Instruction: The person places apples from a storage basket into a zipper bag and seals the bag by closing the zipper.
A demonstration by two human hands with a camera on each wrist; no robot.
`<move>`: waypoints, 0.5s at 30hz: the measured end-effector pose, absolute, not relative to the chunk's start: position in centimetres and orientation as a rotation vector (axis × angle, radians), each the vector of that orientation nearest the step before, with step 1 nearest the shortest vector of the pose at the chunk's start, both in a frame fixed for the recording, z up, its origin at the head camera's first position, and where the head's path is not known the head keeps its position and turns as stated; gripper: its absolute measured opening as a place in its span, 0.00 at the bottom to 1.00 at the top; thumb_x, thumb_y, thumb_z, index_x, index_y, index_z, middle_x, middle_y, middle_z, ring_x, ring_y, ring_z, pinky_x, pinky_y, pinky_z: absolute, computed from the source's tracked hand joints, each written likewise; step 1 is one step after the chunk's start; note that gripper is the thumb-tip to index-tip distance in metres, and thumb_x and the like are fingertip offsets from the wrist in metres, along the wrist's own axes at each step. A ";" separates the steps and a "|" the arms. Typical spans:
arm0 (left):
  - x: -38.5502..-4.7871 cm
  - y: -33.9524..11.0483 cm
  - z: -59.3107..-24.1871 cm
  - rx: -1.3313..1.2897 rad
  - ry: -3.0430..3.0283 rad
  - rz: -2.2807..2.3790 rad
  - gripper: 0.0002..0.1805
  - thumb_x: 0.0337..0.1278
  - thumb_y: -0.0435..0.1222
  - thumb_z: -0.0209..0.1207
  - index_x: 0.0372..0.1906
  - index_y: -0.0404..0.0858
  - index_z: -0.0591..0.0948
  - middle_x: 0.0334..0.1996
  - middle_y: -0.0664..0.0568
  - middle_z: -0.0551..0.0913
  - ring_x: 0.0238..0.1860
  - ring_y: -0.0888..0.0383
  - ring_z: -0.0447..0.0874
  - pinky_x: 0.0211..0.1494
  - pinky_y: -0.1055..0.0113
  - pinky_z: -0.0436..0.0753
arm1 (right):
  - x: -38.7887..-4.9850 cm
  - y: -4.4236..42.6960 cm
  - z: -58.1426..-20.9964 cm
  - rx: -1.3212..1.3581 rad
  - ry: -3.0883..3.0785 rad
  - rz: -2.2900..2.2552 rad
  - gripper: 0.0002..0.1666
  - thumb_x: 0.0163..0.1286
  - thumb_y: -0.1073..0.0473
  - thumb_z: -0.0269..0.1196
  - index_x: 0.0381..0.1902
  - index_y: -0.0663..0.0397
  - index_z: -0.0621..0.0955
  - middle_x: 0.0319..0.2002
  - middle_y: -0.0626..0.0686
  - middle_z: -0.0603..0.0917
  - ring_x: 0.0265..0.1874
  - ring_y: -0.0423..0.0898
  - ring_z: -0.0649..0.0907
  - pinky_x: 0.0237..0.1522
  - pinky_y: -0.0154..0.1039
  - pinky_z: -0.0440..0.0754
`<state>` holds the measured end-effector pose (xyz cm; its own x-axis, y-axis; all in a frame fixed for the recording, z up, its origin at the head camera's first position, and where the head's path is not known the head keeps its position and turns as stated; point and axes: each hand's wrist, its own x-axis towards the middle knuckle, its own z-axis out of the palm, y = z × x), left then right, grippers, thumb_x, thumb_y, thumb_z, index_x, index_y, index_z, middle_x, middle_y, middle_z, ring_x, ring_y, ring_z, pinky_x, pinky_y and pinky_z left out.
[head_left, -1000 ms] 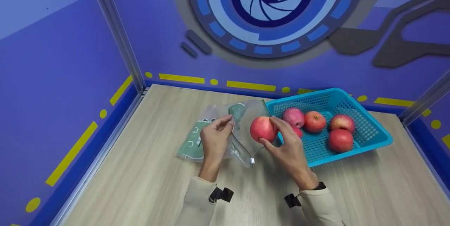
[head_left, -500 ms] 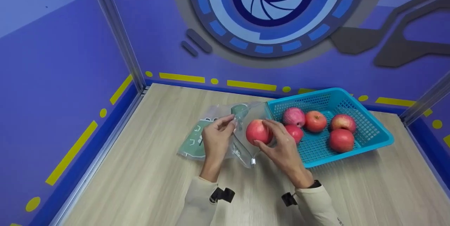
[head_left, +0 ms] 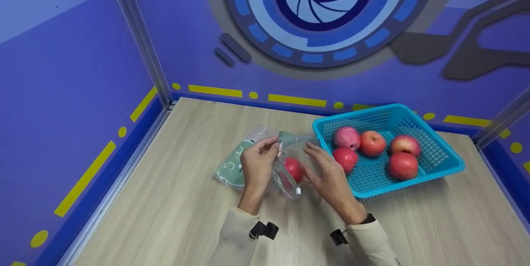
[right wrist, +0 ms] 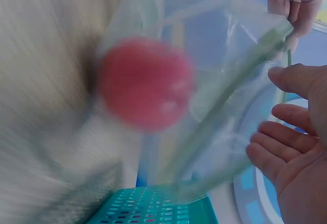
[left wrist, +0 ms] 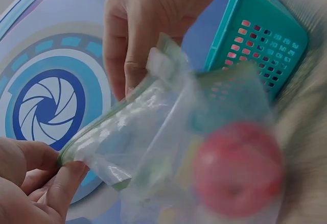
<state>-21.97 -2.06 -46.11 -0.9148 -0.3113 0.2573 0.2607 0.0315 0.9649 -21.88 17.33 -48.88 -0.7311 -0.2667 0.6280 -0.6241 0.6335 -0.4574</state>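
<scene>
"Where was the apple (head_left: 293, 169)?"

"Inside the clear zip bag (head_left: 296, 149), its red skin showing through the film. A white slider (head_left: 298, 190) sat at the near end of the zip."

"And your fingers?"

"With my left hand (head_left: 257, 166) I pinched the edge of the bag's mouth, thumb against fingers. My right hand (head_left: 331, 175) was on the other side, its fingers loosely extended and apart from the thumb, with nothing in its grasp. They were right beside the mouth of the bag; whether they brushed the film, I couldn't tell."

"What lay around you?"

"Left of my left hand, some green-printed plastic (head_left: 234, 166) lay on the worktop (head_left: 178, 200). I couldn't make out whether it belonged to the same bag. To the right of my right hand stood a turquoise basket (head_left: 434, 150) with perforated walls, and five apples (head_left: 372, 143) rested in it, three towards its left side and two towards its right."

"Further off?"

"I wore cream sleeves (head_left: 234, 235) with a small black device at each wrist. Behind the worktop rose a blue wall panel (head_left: 186, 42) printed with a big aperture-like disc."
</scene>
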 end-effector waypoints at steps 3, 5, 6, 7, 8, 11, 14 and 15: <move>-22.0 -2.1 -46.1 0.057 -1.920 -1.934 0.09 0.68 0.28 0.68 0.48 0.33 0.91 0.44 0.48 0.92 0.43 0.54 0.91 0.45 0.69 0.89 | -21.7 17.9 -48.9 0.715 -2.288 0.916 0.30 0.61 0.71 0.79 0.61 0.65 0.83 0.65 0.62 0.83 0.63 0.60 0.84 0.61 0.55 0.82; -22.0 -2.2 -46.0 0.063 -1.909 -1.945 0.09 0.68 0.29 0.68 0.49 0.33 0.91 0.43 0.48 0.92 0.42 0.54 0.91 0.39 0.72 0.87 | -21.6 18.4 -49.0 0.704 -2.275 0.917 0.29 0.61 0.72 0.78 0.61 0.64 0.84 0.64 0.61 0.84 0.62 0.59 0.84 0.61 0.55 0.82; -22.0 -2.2 -45.8 0.063 -1.904 -1.952 0.09 0.68 0.29 0.68 0.49 0.32 0.91 0.43 0.49 0.92 0.41 0.54 0.91 0.37 0.73 0.86 | -21.6 18.6 -49.0 0.690 -2.277 0.921 0.29 0.62 0.72 0.77 0.61 0.64 0.84 0.64 0.60 0.84 0.63 0.59 0.84 0.61 0.55 0.82; -22.0 -2.3 -45.7 0.064 -1.900 -1.960 0.09 0.68 0.29 0.67 0.49 0.32 0.91 0.42 0.49 0.92 0.40 0.54 0.91 0.36 0.73 0.86 | -21.5 18.9 -49.1 0.672 -2.283 0.927 0.29 0.62 0.72 0.77 0.62 0.63 0.83 0.64 0.59 0.84 0.63 0.59 0.84 0.61 0.55 0.82; -22.0 -2.3 -45.7 0.064 -1.893 -1.970 0.09 0.68 0.29 0.67 0.49 0.31 0.91 0.42 0.49 0.92 0.40 0.54 0.91 0.33 0.74 0.85 | -21.4 19.1 -49.2 0.654 -2.292 0.935 0.30 0.62 0.73 0.77 0.62 0.63 0.83 0.64 0.59 0.84 0.63 0.59 0.84 0.61 0.56 0.82; -22.0 -2.4 -45.6 0.069 -1.890 -1.991 0.09 0.69 0.29 0.67 0.50 0.31 0.91 0.41 0.49 0.92 0.40 0.54 0.91 0.32 0.72 0.86 | -21.3 19.7 -49.7 0.607 -2.314 0.941 0.31 0.62 0.74 0.76 0.64 0.63 0.83 0.65 0.59 0.84 0.64 0.59 0.83 0.62 0.56 0.81; -21.9 -2.5 -45.6 0.080 -1.894 -2.000 0.09 0.69 0.29 0.67 0.50 0.32 0.91 0.42 0.50 0.92 0.40 0.54 0.91 0.34 0.70 0.87 | -21.1 20.1 -49.9 0.579 -2.332 0.938 0.31 0.64 0.72 0.76 0.65 0.62 0.82 0.64 0.58 0.84 0.64 0.58 0.83 0.62 0.55 0.82; -21.9 -2.5 -45.7 0.085 -1.895 -2.000 0.09 0.69 0.29 0.67 0.50 0.32 0.91 0.42 0.50 0.92 0.41 0.55 0.91 0.35 0.69 0.88 | -21.0 20.3 -49.9 0.573 -2.336 0.935 0.31 0.64 0.71 0.76 0.65 0.62 0.82 0.64 0.58 0.84 0.64 0.58 0.83 0.62 0.55 0.81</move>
